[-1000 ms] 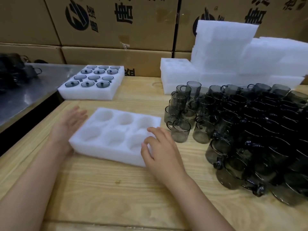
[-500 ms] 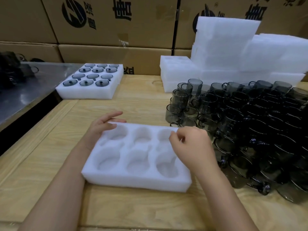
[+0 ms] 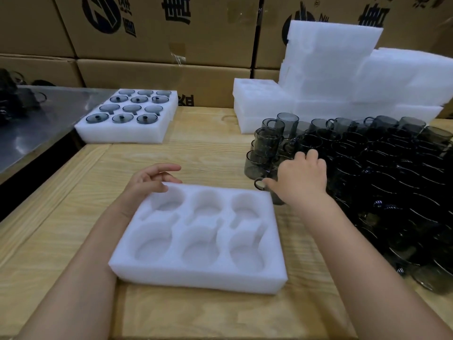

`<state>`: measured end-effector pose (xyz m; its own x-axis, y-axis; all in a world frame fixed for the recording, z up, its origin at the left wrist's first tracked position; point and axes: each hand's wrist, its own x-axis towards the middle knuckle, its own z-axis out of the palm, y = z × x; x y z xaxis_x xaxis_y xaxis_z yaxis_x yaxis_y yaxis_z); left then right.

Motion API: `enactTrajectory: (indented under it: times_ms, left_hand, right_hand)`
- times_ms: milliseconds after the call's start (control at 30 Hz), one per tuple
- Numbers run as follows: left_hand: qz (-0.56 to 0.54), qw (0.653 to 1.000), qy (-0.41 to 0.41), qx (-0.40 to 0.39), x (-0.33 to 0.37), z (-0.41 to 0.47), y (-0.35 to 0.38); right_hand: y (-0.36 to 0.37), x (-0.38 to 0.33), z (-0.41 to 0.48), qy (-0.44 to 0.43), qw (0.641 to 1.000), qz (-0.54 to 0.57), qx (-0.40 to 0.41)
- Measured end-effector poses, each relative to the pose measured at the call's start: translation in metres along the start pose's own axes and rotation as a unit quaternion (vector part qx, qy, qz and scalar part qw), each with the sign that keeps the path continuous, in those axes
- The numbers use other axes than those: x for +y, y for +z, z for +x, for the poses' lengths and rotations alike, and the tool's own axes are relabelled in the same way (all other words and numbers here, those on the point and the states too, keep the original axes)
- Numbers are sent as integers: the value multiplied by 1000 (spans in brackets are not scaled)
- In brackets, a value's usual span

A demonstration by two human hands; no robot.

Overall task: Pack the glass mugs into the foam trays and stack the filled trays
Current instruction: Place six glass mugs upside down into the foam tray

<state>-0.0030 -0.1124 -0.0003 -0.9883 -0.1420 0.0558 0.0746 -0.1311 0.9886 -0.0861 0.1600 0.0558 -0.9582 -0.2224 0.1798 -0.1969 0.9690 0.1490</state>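
The right hand has been moved from foam tray to glass mugs — grip indiscernible. The left hand is kept loosely open.

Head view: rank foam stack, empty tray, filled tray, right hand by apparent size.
1. foam stack
2. empty tray
3. filled tray
4. right hand
The empty tray lies nearest the camera and the filled tray sits farther back, so their real order is unsure.

Your wooden table: empty tray nearest you, filled tray far left, foam stack at back right, mugs crowded along right side.
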Motion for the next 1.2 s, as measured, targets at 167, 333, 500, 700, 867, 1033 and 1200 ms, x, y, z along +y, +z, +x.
enactTrajectory:
  times_ms: [167, 333, 500, 700, 867, 1033, 1200]
  left_hand:
    - [-14, 1000, -1, 4, 0, 1, 0]
    - [-9, 1000, -1, 3, 0, 1, -1]
    - [-3, 1000, 3, 10, 0, 1, 0]
    - [-9, 1000, -1, 14, 2, -1, 5]
    - [-6, 1000, -8, 18, 3, -2, 6]
    - [-9, 1000, -12, 25, 3, -1, 6]
    - [-1, 1000, -6, 29, 2, -1, 5]
  right_hand:
    - [-1, -2, 8, -16, 998, -19, -66]
    - [-8, -4, 3, -42, 997, 23, -54]
    - [-37, 7, -7, -49, 983, 174, -18]
    - [-62, 12, -33, -166, 930, 326, -20]
    - [-48, 5, -42, -232, 919, 310, -71]
    - [-52, 7, -42, -281, 926, 240, -78]
    - [-66, -3, -39, -305, 936, 143, -99]
